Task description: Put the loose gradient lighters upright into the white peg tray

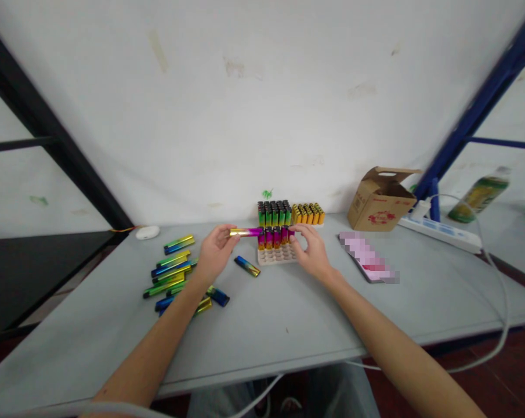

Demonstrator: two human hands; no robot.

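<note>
My left hand (217,249) pinches a shiny yellow-and-purple lighter (245,231), held level with its dark end pointing right. Just in front is a pale tray with round holes (271,256), its back part filled with upright purple-and-gold lighters (277,237). At the right end of that row, the thumb and fingers of my right hand (311,249) close around a purple lighter (291,232), largely covered by the fingertips. A single blue-and-yellow lighter (247,266) lies on the table between my arms.
Loose green, blue and yellow lighters (170,273) are heaped at left, partly behind my left forearm. Green lighters (274,213) and yellow lighters (308,213) stand in blocks by the wall. Rightward are a cardboard box (382,203), a phone (366,255), a power strip (440,231) and a bottle (480,194).
</note>
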